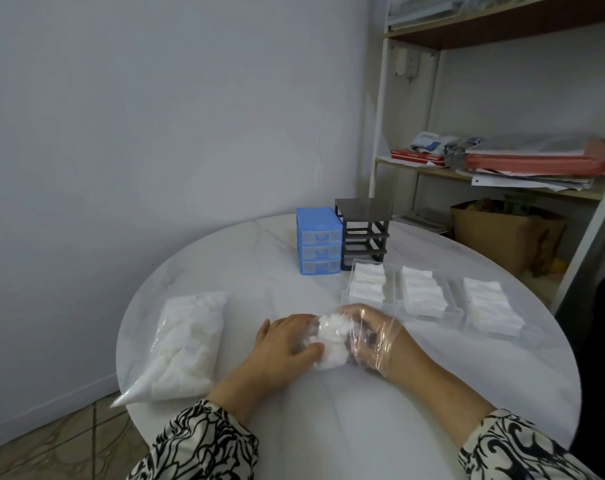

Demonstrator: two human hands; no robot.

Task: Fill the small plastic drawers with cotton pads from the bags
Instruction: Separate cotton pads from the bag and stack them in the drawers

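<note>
A small clear bag of cotton pads [330, 344] lies on the white round table [329, 410] between my hands. My bare left hand [287, 341] grips its left side. My right hand [370, 337], in a clear plastic glove, is inside or around the bag's right side, closed on the pads. Three clear drawers lie flat to the right, each packed with white pads: [367, 284], [420, 291], [484, 308]. A dark grey drawer frame [363, 233] stands without drawers behind them. A blue three-drawer unit [318, 242] stands beside it.
A large full bag of cotton pads [186, 344] lies at the table's left edge, its corner hanging over. A shelf rack [502, 168] with papers and a brown box [502, 233] stands at the right, behind the table. The wall is close behind.
</note>
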